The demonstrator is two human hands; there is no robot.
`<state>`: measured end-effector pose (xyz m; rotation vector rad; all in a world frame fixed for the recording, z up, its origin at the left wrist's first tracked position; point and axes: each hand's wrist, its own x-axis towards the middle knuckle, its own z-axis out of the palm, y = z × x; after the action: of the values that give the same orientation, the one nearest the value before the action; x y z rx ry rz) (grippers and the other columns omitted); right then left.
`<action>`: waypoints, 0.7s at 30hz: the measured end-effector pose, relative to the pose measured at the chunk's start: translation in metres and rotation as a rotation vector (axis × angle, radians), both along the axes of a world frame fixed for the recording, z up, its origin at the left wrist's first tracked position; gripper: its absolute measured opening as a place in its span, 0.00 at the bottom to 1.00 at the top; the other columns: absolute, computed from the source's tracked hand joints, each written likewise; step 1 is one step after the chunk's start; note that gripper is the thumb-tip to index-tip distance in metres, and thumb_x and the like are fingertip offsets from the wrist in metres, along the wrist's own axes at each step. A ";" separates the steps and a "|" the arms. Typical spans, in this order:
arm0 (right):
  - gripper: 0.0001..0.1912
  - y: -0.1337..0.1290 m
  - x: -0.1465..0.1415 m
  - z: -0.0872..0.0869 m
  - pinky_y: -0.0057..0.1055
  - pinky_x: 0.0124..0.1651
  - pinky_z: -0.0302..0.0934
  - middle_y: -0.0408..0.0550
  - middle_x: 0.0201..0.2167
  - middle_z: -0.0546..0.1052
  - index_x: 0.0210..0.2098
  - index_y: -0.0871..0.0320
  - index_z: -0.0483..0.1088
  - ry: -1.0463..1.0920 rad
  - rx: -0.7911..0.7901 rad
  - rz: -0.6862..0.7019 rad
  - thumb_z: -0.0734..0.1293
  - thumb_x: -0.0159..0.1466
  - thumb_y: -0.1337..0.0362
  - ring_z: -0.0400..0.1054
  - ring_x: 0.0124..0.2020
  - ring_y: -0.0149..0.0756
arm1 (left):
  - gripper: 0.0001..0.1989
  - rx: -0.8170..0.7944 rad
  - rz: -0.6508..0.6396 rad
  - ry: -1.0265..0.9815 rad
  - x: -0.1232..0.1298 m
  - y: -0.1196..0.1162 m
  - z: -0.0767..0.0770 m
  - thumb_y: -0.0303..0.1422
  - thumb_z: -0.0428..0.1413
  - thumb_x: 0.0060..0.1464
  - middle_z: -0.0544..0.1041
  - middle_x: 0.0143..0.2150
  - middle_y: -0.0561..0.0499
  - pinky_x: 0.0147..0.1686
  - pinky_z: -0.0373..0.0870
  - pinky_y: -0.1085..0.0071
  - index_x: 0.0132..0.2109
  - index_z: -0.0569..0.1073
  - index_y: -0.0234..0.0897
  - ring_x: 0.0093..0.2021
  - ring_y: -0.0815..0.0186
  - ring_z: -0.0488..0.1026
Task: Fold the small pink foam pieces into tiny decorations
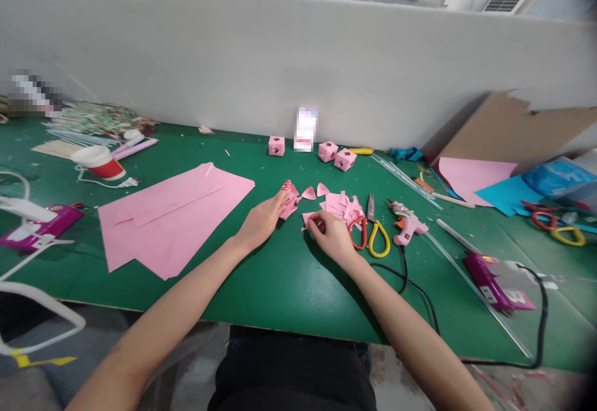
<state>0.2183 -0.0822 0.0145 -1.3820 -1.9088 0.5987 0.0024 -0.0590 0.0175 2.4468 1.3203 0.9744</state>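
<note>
My left hand (261, 221) lies on its side on the green table, its fingers stretched out against a small heap of pink paper scraps (290, 207). Something red and white shows at its fingertips; I cannot make out what it is. Thumb and fingers of my right hand (330, 235) are pinched together on a small pink paper piece (306, 219). Just beyond that hand lie more pink paper cuttings (339, 204) and loose pink triangles (308, 193). Scissors (379, 240) with one red and one yellow handle lie right of my right hand, blades pointing away.
Pink sheets (172, 224) cover the left side. Three pink paper cubes (277, 146) stand near the wall by a blurred upright screen (306, 130). A pink glue gun (409, 226) with a black cable, a purple power strip (497, 283) and a paper cup (100, 163) are around.
</note>
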 end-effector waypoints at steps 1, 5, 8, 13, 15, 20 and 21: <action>0.09 0.000 0.000 0.000 0.31 0.33 0.62 0.45 0.31 0.78 0.36 0.56 0.71 0.022 -0.004 -0.002 0.62 0.67 0.59 0.71 0.28 0.34 | 0.26 0.020 -0.006 -0.023 0.001 -0.002 0.002 0.32 0.43 0.68 0.74 0.60 0.44 0.54 0.72 0.64 0.70 0.48 0.42 0.59 0.62 0.72; 0.14 -0.001 -0.003 0.001 0.31 0.32 0.64 0.46 0.31 0.78 0.44 0.56 0.70 0.208 -0.045 0.006 0.63 0.66 0.53 0.73 0.31 0.36 | 0.22 0.083 0.006 -0.048 0.005 -0.010 0.007 0.36 0.45 0.68 0.80 0.53 0.47 0.46 0.76 0.68 0.66 0.56 0.40 0.53 0.63 0.78; 0.19 -0.001 -0.006 -0.001 0.30 0.29 0.65 0.47 0.34 0.77 0.49 0.56 0.67 0.417 -0.159 0.071 0.65 0.65 0.50 0.73 0.32 0.36 | 0.19 0.120 -0.003 -0.032 0.007 -0.013 0.005 0.38 0.44 0.68 0.80 0.52 0.46 0.41 0.77 0.70 0.62 0.61 0.39 0.49 0.62 0.80; 0.24 0.001 -0.009 -0.001 0.26 0.21 0.62 0.46 0.33 0.76 0.49 0.55 0.67 0.621 -0.326 0.139 0.68 0.61 0.47 0.71 0.29 0.34 | 0.17 0.092 -0.106 -0.041 0.011 -0.013 -0.004 0.38 0.45 0.68 0.81 0.49 0.49 0.46 0.76 0.69 0.60 0.63 0.41 0.49 0.63 0.79; 0.22 0.001 -0.009 0.000 0.25 0.21 0.62 0.45 0.32 0.75 0.47 0.56 0.69 0.639 -0.348 0.153 0.69 0.60 0.48 0.71 0.29 0.33 | 0.17 0.070 -0.112 -0.051 0.012 -0.014 -0.005 0.39 0.47 0.67 0.81 0.49 0.49 0.47 0.75 0.68 0.59 0.64 0.41 0.50 0.63 0.79; 0.15 0.001 -0.005 0.002 0.25 0.24 0.63 0.44 0.28 0.74 0.40 0.58 0.73 0.593 -0.311 0.162 0.70 0.60 0.54 0.71 0.30 0.33 | 0.18 -0.021 -0.109 -0.123 0.014 -0.016 -0.001 0.39 0.51 0.65 0.82 0.46 0.50 0.47 0.75 0.68 0.59 0.65 0.41 0.47 0.64 0.80; 0.15 0.001 -0.005 0.001 0.26 0.25 0.64 0.44 0.28 0.75 0.40 0.58 0.73 0.587 -0.302 0.155 0.69 0.60 0.54 0.72 0.30 0.33 | 0.18 -0.039 -0.110 -0.152 0.014 -0.016 0.000 0.39 0.53 0.64 0.82 0.45 0.50 0.46 0.76 0.68 0.59 0.65 0.41 0.46 0.64 0.80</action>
<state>0.2136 -0.0807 0.0158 -1.0698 -1.4889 1.2570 0.0167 -0.0750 0.0174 2.3374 1.1319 1.0723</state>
